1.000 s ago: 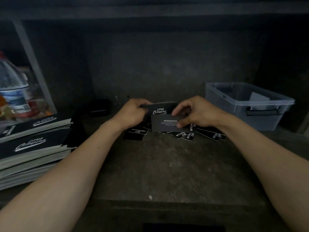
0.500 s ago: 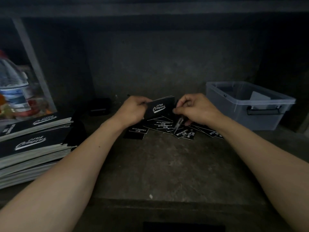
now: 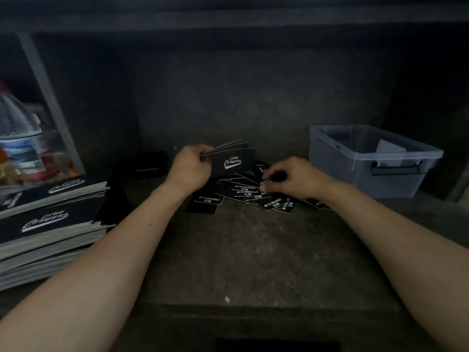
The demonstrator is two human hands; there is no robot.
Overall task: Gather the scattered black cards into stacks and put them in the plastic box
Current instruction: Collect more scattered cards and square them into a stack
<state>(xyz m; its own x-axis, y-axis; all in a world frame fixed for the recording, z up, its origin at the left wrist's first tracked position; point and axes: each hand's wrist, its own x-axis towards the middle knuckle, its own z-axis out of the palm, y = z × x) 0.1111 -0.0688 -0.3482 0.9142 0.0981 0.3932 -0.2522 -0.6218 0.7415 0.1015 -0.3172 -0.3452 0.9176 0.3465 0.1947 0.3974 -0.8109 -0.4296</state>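
Gripping card stack [image 3: 232, 158] aloft in left hand [image 3: 190, 166], right hand [image 3: 294, 179] low, fingers [image 3: 272, 172] pinching scattered cards [image 3: 243, 192]

A small stack of black cards [image 3: 232, 158], its top face printed with a white "Camping Club" script logo, is gripped at its left end by the left hand [image 3: 190, 166] and held tilted above the pile. Below it, loose black cards [image 3: 243, 193] with white lettering lie flat, overlapping at many angles, with the right hand [image 3: 291, 179] touching them with curled fingertips. A translucent grey plastic box [image 3: 360, 154] with a black handle stands open well to the right, holding what may be a pale card [image 3: 389, 149].
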